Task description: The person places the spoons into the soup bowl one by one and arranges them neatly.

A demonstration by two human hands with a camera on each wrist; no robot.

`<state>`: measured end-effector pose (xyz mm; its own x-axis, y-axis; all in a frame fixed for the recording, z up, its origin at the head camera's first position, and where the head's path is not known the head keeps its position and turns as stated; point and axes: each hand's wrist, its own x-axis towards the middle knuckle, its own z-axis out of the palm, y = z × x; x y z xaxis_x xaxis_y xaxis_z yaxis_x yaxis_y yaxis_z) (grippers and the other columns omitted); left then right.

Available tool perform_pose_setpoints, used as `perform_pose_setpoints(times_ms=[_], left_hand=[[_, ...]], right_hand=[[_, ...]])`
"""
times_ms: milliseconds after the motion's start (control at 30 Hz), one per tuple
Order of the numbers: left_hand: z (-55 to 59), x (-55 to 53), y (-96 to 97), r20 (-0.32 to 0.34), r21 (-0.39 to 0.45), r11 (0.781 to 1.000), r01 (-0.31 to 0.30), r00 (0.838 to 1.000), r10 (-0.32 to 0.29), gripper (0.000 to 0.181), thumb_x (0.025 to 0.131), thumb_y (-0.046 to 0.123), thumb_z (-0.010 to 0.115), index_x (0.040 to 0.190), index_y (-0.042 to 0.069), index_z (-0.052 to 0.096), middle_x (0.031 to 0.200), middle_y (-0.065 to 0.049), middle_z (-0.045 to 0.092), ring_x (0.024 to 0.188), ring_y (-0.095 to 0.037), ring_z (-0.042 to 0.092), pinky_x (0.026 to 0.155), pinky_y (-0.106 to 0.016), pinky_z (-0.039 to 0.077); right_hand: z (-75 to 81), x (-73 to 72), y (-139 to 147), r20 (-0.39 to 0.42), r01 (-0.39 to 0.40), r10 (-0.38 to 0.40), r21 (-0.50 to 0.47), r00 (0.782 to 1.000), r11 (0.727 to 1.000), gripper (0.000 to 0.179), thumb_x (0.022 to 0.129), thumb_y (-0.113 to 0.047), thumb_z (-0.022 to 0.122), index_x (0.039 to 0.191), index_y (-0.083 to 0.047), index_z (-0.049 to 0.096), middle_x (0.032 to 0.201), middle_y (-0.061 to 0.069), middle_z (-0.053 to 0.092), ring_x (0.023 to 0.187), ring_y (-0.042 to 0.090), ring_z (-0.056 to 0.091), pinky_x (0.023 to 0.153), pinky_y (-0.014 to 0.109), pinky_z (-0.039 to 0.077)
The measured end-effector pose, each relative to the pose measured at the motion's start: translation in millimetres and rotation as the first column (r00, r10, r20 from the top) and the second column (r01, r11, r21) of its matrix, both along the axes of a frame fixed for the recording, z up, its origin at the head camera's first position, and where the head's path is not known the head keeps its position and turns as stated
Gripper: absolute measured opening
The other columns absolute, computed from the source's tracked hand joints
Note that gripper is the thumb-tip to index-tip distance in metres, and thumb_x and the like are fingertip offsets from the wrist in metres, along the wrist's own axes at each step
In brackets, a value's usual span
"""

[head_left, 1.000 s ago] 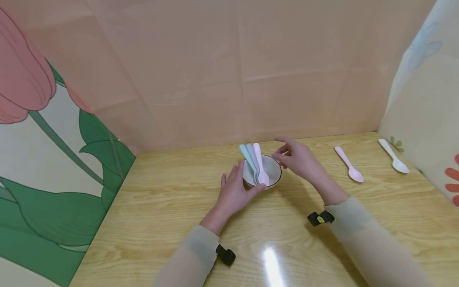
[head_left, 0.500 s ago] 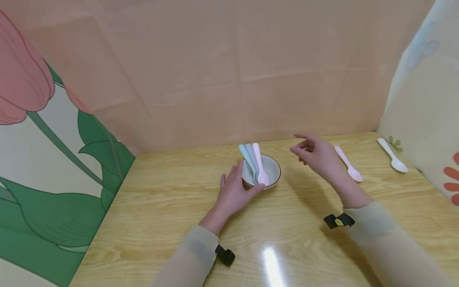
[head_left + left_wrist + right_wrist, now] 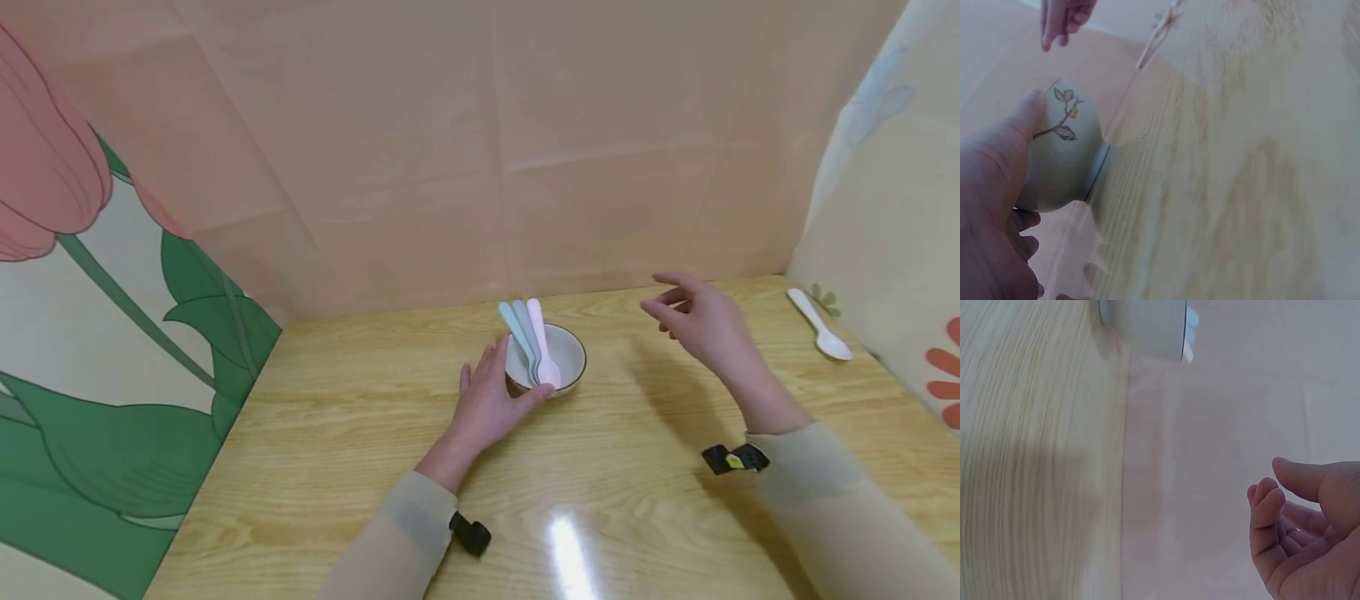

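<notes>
My left hand (image 3: 487,404) holds a small white bowl (image 3: 572,354) with a dark rim, its thumb at the near side and its fingers along the left. A leafy branch decorates the bowl's outside (image 3: 1063,144) in the left wrist view. Leaning in the bowl are a light blue spoon (image 3: 516,325), a grey-blue spoon (image 3: 522,317) and a pink spoon (image 3: 542,337), handles toward the back. To the right, my right hand (image 3: 708,325) hovers above the table with loosely bent fingers and nothing in them; thumb and fingertips are apart in the right wrist view.
A white spoon (image 3: 821,327) lies at the right end of the wooden table (image 3: 360,433). Behind the table's back edge rises a pinkish-beige sheet (image 3: 390,167). Floral panels stand at the left (image 3: 120,325) and right (image 3: 885,217).
My right hand has moved away from the bowl to the right. It now covers the pink spoon that lay on the table in the earlier head views. The left hand stays at the bowl.
</notes>
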<state>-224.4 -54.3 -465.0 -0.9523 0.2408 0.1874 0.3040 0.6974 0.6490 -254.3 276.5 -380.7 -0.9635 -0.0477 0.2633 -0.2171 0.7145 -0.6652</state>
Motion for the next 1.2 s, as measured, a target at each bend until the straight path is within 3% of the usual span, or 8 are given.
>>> perform_pose_setpoints(times_ms=[367,567,733,900,1200], left_hand=[[-0.4,0.4,-1.2,0.006,0.000,1.000,0.001,1.000,-0.001,0.109,0.096,0.076,0.070,0.177,0.019,0.023,0.176,-0.006,0.038,0.167,-0.035,0.023,0.131,-0.068,0.007],[0.4,0.5,-0.9,0.012,0.002,1.000,0.002,1.000,-0.002,0.108,0.097,0.073,0.072,0.177,0.020,0.022,0.176,-0.007,0.038,0.167,-0.034,0.022,0.131,-0.067,0.006],[0.9,-0.1,-0.6,0.006,0.016,1.000,0.002,1.000,-0.002,0.107,0.097,0.072,0.072,0.177,0.020,0.023,0.176,-0.007,0.039,0.167,-0.036,0.023,0.131,-0.068,0.006],[-0.2,-0.8,-1.1,0.011,0.006,1.000,0.001,1.000,-0.001,0.108,0.097,0.073,0.072,0.177,0.020,0.023,0.176,-0.006,0.039,0.167,-0.034,0.023,0.132,-0.066,0.006],[-1.0,-0.8,-0.8,0.013,0.000,1.000,0.000,1.000,0.000,0.110,0.096,0.076,0.070,0.177,0.019,0.023,0.176,-0.005,0.038,0.167,-0.033,0.023,0.132,-0.065,0.006]], right_hand=[[-11.8,-5.7,40,0.020,0.047,-0.047,-0.004,0.999,0.999,0.064,0.112,-0.040,0.067,0.160,0.000,0.053,0.124,0.028,0.073,0.075,0.003,0.066,0.062,0.024,0.055],[-17.6,-12.4,61,0.075,0.081,-0.081,0.011,0.994,0.997,0.074,0.111,-0.050,0.064,0.164,0.000,0.048,0.129,0.030,0.071,0.080,0.010,0.070,0.063,0.025,0.054],[-23.5,-18.5,76,0.107,0.099,-0.099,0.002,0.989,0.995,0.080,0.111,-0.053,0.064,0.164,0.003,0.044,0.131,0.033,0.069,0.078,0.006,0.069,0.065,0.022,0.052],[-29.0,-21.9,88,0.158,0.110,-0.105,-0.023,0.982,0.994,0.087,0.110,-0.056,0.063,0.167,0.004,0.039,0.135,0.035,0.065,0.082,0.015,0.071,0.066,0.023,0.053],[-40.9,-24.3,107,0.212,0.119,-0.113,-0.014,0.971,0.993,0.087,0.111,-0.056,0.060,0.165,0.010,0.039,0.136,0.037,0.063,0.084,0.019,0.074,0.067,0.025,0.056]])
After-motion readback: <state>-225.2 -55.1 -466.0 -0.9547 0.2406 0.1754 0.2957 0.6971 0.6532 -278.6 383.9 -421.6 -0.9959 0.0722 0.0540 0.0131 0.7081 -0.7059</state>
